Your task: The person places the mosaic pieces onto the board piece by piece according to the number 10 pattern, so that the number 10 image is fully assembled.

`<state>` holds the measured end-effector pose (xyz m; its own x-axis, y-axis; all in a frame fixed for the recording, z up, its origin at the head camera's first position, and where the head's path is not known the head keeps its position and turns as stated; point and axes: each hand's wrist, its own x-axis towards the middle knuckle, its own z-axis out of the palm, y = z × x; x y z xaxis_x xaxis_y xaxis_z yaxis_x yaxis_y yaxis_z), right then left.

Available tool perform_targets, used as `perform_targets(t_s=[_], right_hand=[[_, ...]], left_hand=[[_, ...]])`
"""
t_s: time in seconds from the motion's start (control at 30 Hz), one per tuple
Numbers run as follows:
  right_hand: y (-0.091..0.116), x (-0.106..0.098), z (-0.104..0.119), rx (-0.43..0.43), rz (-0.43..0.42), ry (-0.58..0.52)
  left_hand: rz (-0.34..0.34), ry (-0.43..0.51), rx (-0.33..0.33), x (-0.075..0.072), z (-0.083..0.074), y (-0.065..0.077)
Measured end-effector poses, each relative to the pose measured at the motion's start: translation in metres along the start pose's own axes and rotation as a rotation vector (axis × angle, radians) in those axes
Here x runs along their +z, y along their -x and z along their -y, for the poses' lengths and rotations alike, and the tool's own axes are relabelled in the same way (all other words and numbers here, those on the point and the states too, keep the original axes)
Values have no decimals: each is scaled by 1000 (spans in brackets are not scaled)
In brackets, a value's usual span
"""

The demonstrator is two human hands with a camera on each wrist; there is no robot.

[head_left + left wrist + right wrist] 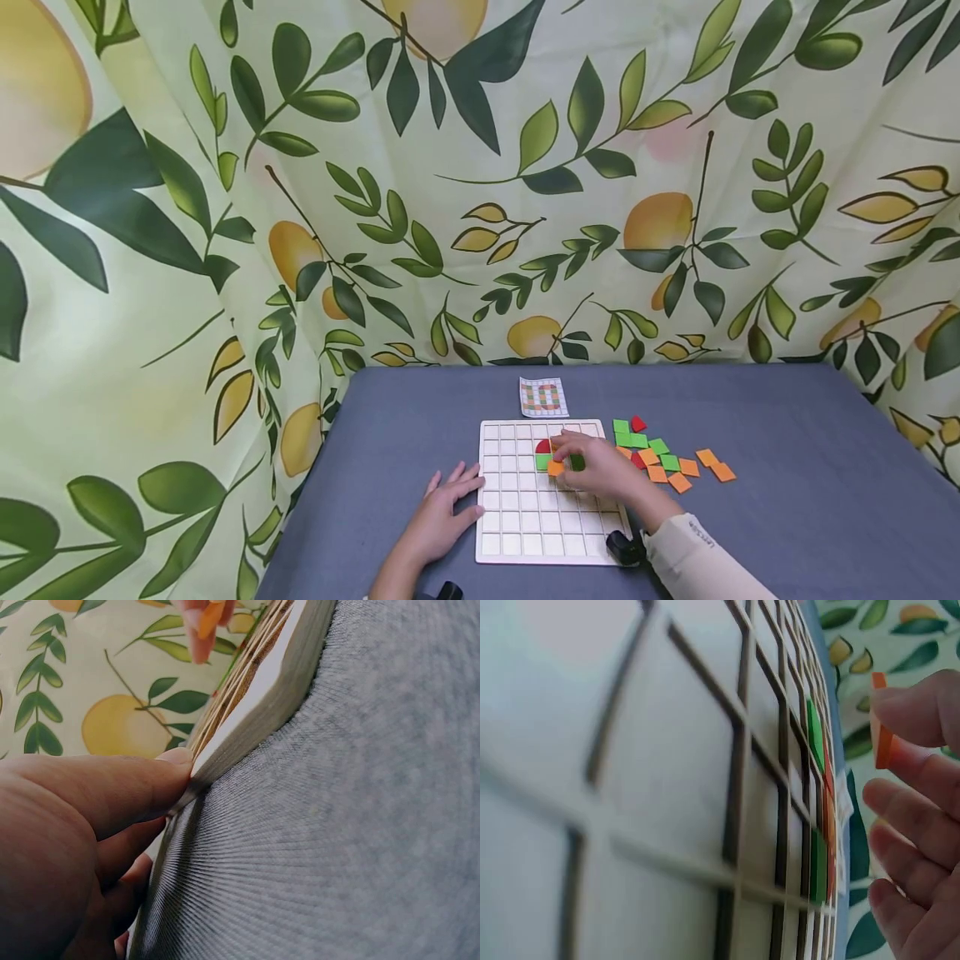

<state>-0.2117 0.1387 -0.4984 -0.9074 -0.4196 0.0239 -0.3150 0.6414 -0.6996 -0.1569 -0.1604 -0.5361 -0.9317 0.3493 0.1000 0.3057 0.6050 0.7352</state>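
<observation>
A white grid board (517,500) lies on the table, with a red piece (543,447) and a green tile (542,463) set in cells of its upper part. Above these cells my right hand (596,467) pinches an orange tile (881,724) between thumb and finger, held apart from the board in the right wrist view. My left hand (442,512) rests at the board's left edge, fingers spread; in the left wrist view its thumb touches the board's side (247,724). Part of the filled cells is hidden behind the right hand.
Loose orange tiles (678,482), green tiles (657,446) and red pieces (638,423) lie right of the board. A small pattern card (543,397) lies beyond its far edge. Leaf-patterned cloth (480,208) hangs behind and left of the grey table (787,517).
</observation>
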Motion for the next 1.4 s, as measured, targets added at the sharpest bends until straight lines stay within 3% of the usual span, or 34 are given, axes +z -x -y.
perform_targets(t_s=[0.27, 0.57, 1.2, 1.4], right_hand=[[1, 11, 8, -71, 17, 92], [1, 15, 12, -50, 4, 168], [1, 22, 12, -35, -2, 203], [0, 23, 12, -31, 2, 212]], left_hand=[[-12, -9, 14, -1, -1, 0], [-14, -2, 10, -2, 0, 0], [-12, -7, 12, 0, 0, 1], [5, 4, -18, 0, -1, 0]])
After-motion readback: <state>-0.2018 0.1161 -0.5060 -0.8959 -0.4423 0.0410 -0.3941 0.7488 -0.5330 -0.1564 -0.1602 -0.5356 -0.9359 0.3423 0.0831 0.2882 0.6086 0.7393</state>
